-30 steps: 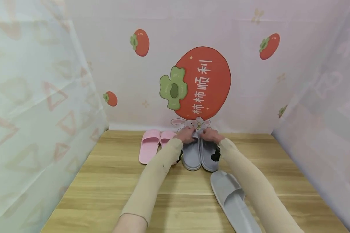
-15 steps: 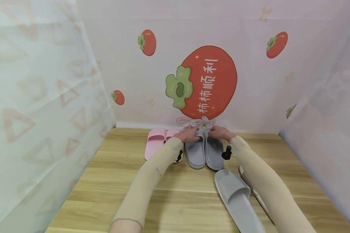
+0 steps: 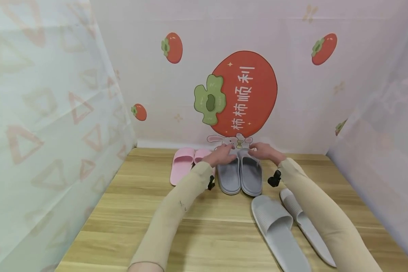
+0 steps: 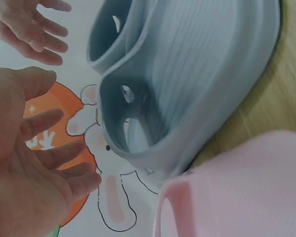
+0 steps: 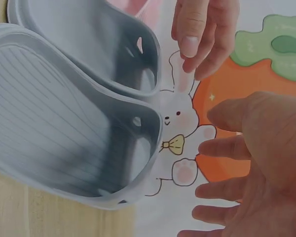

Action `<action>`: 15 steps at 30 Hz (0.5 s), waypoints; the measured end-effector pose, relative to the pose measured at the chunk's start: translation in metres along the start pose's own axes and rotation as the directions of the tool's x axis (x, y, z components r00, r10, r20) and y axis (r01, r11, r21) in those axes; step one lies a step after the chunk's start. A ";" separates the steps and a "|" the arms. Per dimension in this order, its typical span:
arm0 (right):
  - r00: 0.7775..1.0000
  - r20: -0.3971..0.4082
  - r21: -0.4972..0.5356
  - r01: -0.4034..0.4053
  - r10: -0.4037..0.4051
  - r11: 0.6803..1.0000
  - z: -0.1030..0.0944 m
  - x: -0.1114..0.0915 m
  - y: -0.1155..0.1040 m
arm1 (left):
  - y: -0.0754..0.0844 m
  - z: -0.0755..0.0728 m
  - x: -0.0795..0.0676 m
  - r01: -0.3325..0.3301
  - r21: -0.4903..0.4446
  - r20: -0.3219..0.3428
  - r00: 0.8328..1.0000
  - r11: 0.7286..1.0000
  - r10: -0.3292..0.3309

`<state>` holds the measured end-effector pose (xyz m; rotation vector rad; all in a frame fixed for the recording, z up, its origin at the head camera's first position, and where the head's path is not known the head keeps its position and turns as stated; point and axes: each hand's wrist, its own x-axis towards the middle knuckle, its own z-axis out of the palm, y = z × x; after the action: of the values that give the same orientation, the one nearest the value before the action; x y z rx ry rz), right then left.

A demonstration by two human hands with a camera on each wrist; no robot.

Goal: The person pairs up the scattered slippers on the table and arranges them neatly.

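A pair of blue-grey slippers stands side by side against the back wall: the left slipper [image 3: 229,180] and the right slipper [image 3: 252,180], toe straps toward the wall. Over the left one's toe end is my left hand [image 3: 221,155], fingers loosely spread and holding nothing. My right hand [image 3: 263,152] hovers just right of the other slipper's toe end, its fingers also extended around nothing. In the left wrist view, a gap shows between my left hand [image 4: 34,153] and the slippers. The right wrist view shows my right hand [image 5: 266,173] apart from them too.
Pink slippers [image 3: 181,168] stand just left of the blue-grey pair, partly behind my left forearm. Nearer on the right lie two light grey slippers [image 3: 275,228], set at an angle, one partly covered by my right sleeve [image 3: 321,211]. Printed cloth walls [image 3: 292,102] enclose the wooden surface [image 3: 204,241].
Both hands have come off the blue-grey slippers' toe ends, the right one shifting rightward and opening. The view has turned slightly left, and more of the second light grey slipper shows.
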<state>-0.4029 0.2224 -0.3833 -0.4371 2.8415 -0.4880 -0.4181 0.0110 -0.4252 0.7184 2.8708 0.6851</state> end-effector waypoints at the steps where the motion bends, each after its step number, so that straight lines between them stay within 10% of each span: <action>1: 1.000 -0.004 -0.006 0.008 -0.008 1.000 0.000 -0.001 0.001 | 0.002 0.000 -0.001 -0.005 0.007 -0.008 1.000 1.000 0.005; 15: 0.989 -0.063 -0.138 0.123 -0.133 0.983 0.011 -0.022 0.004 | 0.009 0.003 -0.023 -0.155 0.028 -0.135 0.978 0.988 0.157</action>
<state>-0.3809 0.2300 -0.3914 -0.6432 2.9399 -0.3434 -0.3929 0.0089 -0.4239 0.9430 2.9701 0.7565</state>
